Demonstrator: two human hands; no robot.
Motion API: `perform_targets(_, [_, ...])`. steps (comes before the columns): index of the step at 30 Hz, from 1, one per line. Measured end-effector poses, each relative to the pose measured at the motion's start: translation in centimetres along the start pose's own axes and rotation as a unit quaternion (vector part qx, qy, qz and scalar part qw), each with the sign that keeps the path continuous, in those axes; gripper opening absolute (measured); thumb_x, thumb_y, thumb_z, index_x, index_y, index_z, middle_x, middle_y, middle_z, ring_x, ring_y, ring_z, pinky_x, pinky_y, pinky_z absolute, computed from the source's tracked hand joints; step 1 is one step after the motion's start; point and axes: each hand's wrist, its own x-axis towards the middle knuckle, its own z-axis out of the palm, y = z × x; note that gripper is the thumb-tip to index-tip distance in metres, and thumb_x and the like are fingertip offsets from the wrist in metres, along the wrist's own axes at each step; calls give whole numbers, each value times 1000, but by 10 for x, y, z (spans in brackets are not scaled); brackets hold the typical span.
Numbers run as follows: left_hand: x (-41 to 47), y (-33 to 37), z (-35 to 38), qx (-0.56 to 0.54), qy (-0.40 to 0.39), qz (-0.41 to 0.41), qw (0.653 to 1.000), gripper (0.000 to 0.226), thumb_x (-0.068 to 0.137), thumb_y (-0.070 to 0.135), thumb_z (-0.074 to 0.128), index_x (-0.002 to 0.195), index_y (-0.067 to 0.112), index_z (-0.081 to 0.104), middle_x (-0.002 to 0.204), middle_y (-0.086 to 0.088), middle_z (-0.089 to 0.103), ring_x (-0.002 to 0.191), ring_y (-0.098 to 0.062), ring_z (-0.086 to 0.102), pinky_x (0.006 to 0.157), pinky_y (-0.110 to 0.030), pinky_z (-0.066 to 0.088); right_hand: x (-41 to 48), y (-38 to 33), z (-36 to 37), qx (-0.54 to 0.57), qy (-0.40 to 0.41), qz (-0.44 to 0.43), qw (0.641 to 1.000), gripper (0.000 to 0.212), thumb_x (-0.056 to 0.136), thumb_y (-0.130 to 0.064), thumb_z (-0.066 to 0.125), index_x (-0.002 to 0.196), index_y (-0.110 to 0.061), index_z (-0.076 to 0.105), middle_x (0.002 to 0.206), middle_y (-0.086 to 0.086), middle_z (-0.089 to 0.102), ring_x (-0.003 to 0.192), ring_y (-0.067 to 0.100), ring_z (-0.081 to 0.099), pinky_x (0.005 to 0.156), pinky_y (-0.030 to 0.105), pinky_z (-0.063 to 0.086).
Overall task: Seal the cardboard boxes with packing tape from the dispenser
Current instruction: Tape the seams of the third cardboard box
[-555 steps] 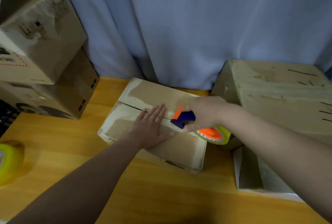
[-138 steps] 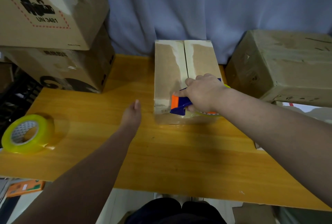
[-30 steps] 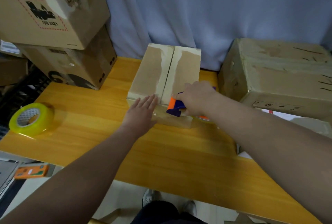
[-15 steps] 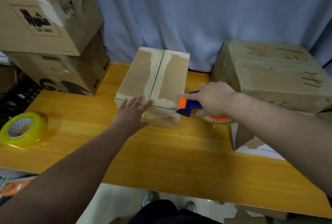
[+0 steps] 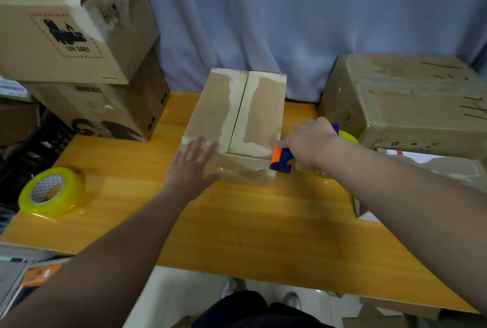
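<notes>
Soft dim light, slight blur, wide-angle bowing

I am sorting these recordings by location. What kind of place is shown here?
Probably a packing or storage corner: stacked cardboard boxes, one bearing a UN 3481 shipping mark, a spare tape roll on the wooden table, and a tape dispenser in the right hand.

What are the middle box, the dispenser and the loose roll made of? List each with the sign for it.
Middle box: brown cardboard, matte, with paler torn patches along the flap seam where the surface looks peeled.
Dispenser: apparently hard plastic, smooth orange and blue moulded parts.
Loose roll: clear yellowish plastic tape, glossy, on what looks like a printed card core.
</notes>
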Motion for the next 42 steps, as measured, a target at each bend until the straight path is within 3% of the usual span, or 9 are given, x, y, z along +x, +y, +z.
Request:
perform_targets(5, [3, -14, -8, 47, -14, -5, 999, 90, 90, 66, 37, 153, 17, -5, 161, -3, -4, 148, -19, -4, 119, -36, -2, 8, -10, -14, -11, -30, 25, 999, 49, 84, -34, 68, 129, -29, 49, 119, 6, 52, 111, 29, 51, 79, 38, 33])
perform_targets(12, [20, 62, -6, 51, -18, 151, 987, 82, 96, 55, 37, 151, 15, -8, 160, -3, -7, 147, -17, -8, 119, -34, -5, -2, 0, -2, 13, -14, 1, 1000, 57, 88, -38, 62, 140, -36, 38, 122, 8, 48, 111, 30, 50, 85, 38, 36])
perform_targets(15, [30, 78, -3, 53, -29, 182, 981, 79, 98, 48, 38, 151, 12, -8, 160, -3, -10, 147, -17, -10, 118, -33, -6, -5, 4, 4, 23, 0, -8, 1000, 62, 90, -40, 58, 145, -41, 29, 123, 8, 46, 111, 30, 49, 89, 39, 37])
perform_targets(19, [32, 78, 1, 16, -18, 176, 984, 74, 100, 40, 40, 152, 15, -6, 160, 0, -10, 147, -14, -7, 120, -30, -2, -7, 9, 15, 25, 19, -20, 999, 72, 92, -39, 57, 150, -44, 14, 123, 8, 45, 108, 30, 50, 86, 39, 38])
perform_targets(23, [29, 81, 3, -15, 0, 160, 987, 72, 100, 40, 40, 152, 18, -5, 160, 3, -7, 147, -12, -4, 118, -28, -1, -17, 20, 22, 40, 44, -28, 998, 74, 92, -51, 52, 150, -45, 5, 123, 9, 44, 109, 29, 49, 89, 39, 40])
perform_targets(29, [28, 83, 2, -27, -4, 138, 990, 73, 99, 44, 41, 153, 21, -1, 160, 6, -4, 147, -11, -1, 118, -27, 1, -60, 64, 42, 24, 39, -10, 999, 72, 92, -55, 50, 150, -46, 7, 124, 8, 44, 111, 29, 48, 87, 38, 41])
perform_targets(34, [26, 100, 3, -11, -10, 78, 997, 76, 98, 51, 38, 153, 15, 1, 161, 0, -2, 147, -14, 0, 119, -30, 3, -63, 67, 57, -9, 49, -5, 999, 70, 94, -52, 48, 151, -43, 7, 129, 8, 42, 114, 30, 48, 94, 41, 43])
perform_targets(42, [25, 117, -1, 18, -30, 20, 999, 82, 96, 56, 37, 152, 7, 4, 160, -9, 2, 148, -24, 2, 120, -37, 7, -64, 72, 74, 42, 47, 3, 998, 71, 94, -53, 48, 150, -46, 4, 129, 8, 42, 115, 29, 48, 90, 37, 39])
